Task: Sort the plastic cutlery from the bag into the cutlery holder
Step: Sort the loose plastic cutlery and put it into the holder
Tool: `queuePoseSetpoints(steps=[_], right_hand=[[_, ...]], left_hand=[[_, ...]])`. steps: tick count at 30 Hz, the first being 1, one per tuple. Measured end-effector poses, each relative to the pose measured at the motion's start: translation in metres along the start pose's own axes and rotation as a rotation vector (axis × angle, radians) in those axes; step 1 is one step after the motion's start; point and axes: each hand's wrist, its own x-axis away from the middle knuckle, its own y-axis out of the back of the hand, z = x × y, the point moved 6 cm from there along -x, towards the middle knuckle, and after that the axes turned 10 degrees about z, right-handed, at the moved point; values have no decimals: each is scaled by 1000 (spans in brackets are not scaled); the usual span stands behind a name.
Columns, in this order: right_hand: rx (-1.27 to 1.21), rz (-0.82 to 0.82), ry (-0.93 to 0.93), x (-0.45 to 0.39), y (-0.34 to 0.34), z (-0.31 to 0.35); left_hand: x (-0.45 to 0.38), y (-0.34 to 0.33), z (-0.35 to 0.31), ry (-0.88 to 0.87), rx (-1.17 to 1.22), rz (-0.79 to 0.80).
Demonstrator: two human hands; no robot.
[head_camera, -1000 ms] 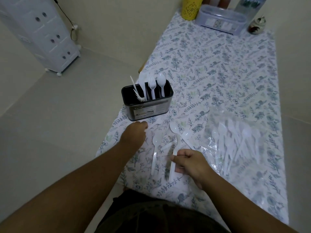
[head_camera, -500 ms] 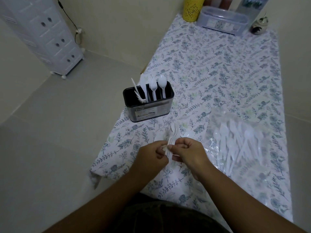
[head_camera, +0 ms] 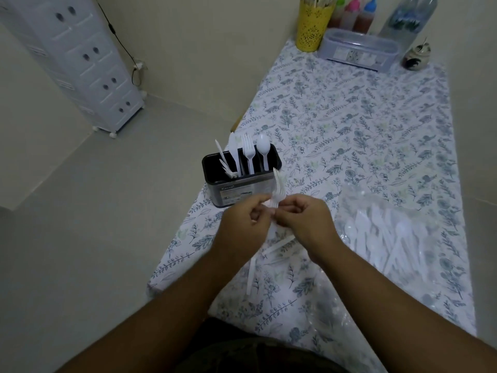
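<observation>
From the head view, the left hand (head_camera: 242,224) and right hand (head_camera: 304,219) both pinch a small bunch of forks (head_camera: 275,189), tips up, probably to line them up. The cutlery holder (head_camera: 242,189) stands just behind. The bag (head_camera: 390,232) lies to the right.

bag (head_camera: 398,238) right of cutlery holder (head_camera: 242,184)

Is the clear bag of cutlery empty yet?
No, the clear bag on the table still holds a pile of white plastic cutlery.
</observation>
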Motion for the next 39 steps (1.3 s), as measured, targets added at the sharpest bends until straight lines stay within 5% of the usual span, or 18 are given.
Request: queuePoseSetpoints(steps=[10,17,22,25,30,39], right_hand=[[147,-131,285,-67,-8,113],[644,-12,164,-86,-31,81],[886,60,166,-67,-26,65],[808,61,84,-55,-13,47],[548,-2,-97,-22,11,-12],[-23,101,-461,42,-9,-106]], left_hand=[[-78,68,-51,-49,-34,-192],[-80,65,-32,56,-418,-76],[-49,62,-33,-50,-409,-207],[-17,32,-3,76,-288,-43],[44,-43,92,407,-421,342],[50,-51,89,328,-201,286]])
